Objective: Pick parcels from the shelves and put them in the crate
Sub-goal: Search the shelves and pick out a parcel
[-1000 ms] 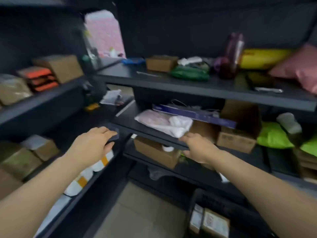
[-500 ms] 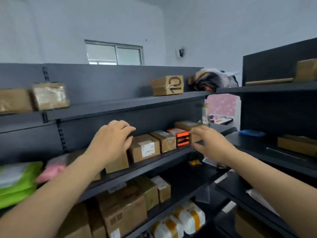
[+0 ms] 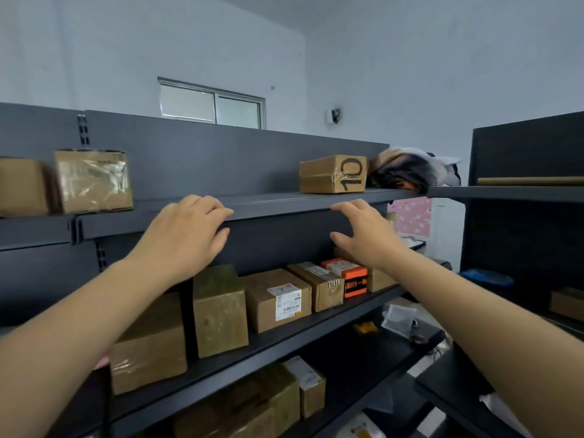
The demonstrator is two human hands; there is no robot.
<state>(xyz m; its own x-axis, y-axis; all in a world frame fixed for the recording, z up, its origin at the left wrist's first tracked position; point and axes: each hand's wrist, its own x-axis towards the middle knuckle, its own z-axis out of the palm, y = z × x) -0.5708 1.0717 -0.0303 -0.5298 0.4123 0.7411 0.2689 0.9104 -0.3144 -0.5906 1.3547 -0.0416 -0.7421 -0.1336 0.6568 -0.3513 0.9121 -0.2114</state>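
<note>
Both my hands are raised in front of the top shelf (image 3: 271,202) of a dark grey rack, and neither holds anything. My left hand (image 3: 186,230) hovers at the shelf's front edge with relaxed fingers. My right hand (image 3: 363,233) is spread open just under the same edge. A cardboard parcel marked "10" (image 3: 331,173) sits on the top shelf beyond my right hand. Two taped cardboard parcels (image 3: 93,180) stand at the far left of that shelf. The middle shelf carries several cardboard boxes (image 3: 275,298) and an orange and black box (image 3: 349,276). No crate is in view.
A bundle of cloth (image 3: 407,170) lies at the right end of the top shelf. A second dark rack (image 3: 524,191) stands to the right, with a blue item (image 3: 486,276) on it. More boxes (image 3: 303,387) fill the lower shelf.
The view has swung from the lower right rack up to this left rack. Both hands rose from the middle shelf level to the top shelf's edge. Neither hand took hold of anything.
</note>
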